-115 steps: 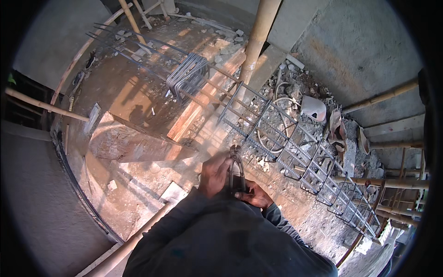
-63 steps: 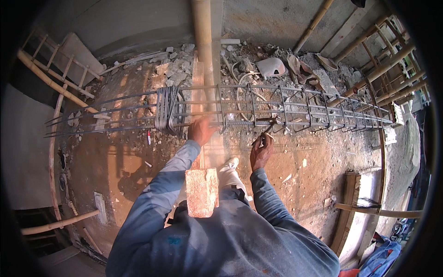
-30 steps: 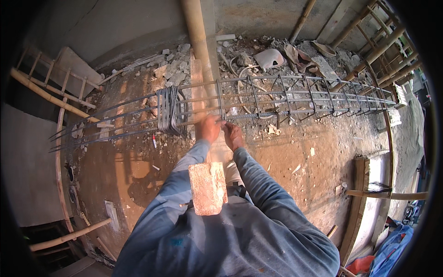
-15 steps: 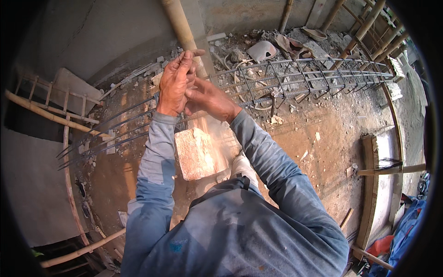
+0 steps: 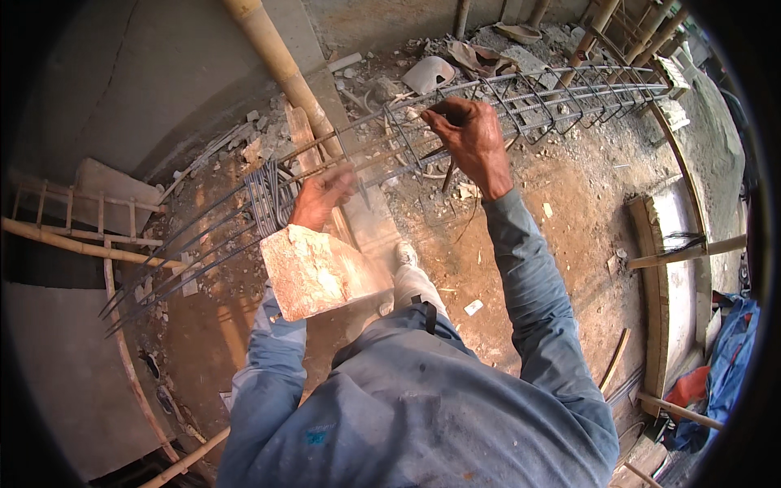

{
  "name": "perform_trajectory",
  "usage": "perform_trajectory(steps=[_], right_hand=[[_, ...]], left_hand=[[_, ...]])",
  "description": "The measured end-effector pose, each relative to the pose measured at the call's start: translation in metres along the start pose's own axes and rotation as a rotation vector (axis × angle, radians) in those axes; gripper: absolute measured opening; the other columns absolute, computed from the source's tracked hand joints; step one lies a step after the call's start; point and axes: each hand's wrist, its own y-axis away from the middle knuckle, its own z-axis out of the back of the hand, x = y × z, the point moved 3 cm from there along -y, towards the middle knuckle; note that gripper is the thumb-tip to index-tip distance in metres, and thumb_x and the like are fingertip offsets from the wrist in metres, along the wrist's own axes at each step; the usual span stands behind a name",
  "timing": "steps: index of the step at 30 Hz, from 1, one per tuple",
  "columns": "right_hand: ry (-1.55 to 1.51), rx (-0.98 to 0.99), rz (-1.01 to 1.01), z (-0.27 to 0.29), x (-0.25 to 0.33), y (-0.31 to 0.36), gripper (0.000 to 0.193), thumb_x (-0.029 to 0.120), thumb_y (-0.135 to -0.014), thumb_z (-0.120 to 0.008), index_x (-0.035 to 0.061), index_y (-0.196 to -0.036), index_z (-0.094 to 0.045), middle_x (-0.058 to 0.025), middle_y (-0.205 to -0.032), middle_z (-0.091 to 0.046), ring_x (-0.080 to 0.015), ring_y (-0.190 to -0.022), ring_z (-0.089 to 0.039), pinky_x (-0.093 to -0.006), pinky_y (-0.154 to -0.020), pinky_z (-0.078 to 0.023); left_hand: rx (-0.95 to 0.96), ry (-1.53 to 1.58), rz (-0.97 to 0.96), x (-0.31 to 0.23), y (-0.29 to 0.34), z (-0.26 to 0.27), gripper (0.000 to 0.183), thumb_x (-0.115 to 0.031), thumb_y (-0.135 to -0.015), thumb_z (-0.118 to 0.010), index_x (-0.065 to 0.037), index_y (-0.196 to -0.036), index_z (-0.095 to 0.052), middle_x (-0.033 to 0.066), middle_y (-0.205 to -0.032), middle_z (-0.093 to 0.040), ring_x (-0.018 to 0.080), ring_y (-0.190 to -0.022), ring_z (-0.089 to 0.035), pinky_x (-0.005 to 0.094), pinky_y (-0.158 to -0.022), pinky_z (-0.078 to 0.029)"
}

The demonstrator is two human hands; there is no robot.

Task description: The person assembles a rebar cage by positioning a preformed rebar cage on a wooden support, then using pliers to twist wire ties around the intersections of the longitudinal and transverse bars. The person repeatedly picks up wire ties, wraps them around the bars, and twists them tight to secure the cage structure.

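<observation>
A long rebar cage (image 5: 521, 106) of steel bars and square stirrups runs across in front of me. My right hand (image 5: 476, 142) is raised over its middle, thumb and fingers pinched together; what they hold, if anything, I cannot make out. A dark, narrow tool-like piece (image 5: 448, 172) hangs at the bars just below that hand. My left hand (image 5: 325, 195) is at the bars further left, its curled fingers smeared by motion. Close to it, several stirrups (image 5: 264, 195) are bunched together. A pale, rough-topped block (image 5: 317, 276) hides my left wrist.
A thick bamboo pole (image 5: 281, 65) slants down beyond the cage. Rubble and a broken whitish shell-like piece (image 5: 429, 75) lie along the back wall. Bamboo rails (image 5: 89, 244) stand at the left, a timber-edged form (image 5: 651, 285) at the right, with a blue tarp (image 5: 728, 358) beside it.
My hands were together over the cage; now they are apart. The right has moved right, the left lower and behind the block. The whole view has shifted a little.
</observation>
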Motion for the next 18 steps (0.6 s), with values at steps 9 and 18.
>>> perform_trajectory(steps=[9, 18], right_hand=[[0.467, -0.124, 0.007, -0.132, -0.103, 0.061, 0.013, 0.025, -0.091, -0.070, 0.0125, -0.089, -0.072, -0.0175, -0.077, -0.071, -0.0407, -0.073, -0.071, -0.0514, -0.064, -0.055], [0.208, 0.165, -0.074, -0.217, -0.135, 0.074, 0.016, 0.025, -0.093, -0.069, 0.0103, -0.093, -0.075, -0.0201, -0.081, -0.073, -0.0432, -0.077, -0.071, -0.0522, -0.068, -0.056]], left_hand=[[-0.299, 0.709, 0.212, 0.171, -0.023, -0.025, 0.060, -0.006, -0.107, -0.054, 0.005, -0.160, -0.028, 0.0171, -0.145, -0.044, 0.0337, -0.118, -0.064, 0.0452, -0.101, -0.056], [-0.378, 0.575, 0.324, 0.187, -0.040, -0.038, 0.072, -0.011, -0.110, -0.052, -0.007, -0.169, -0.011, 0.0131, -0.140, -0.050, 0.0321, -0.121, -0.064, 0.0492, -0.102, -0.055]])
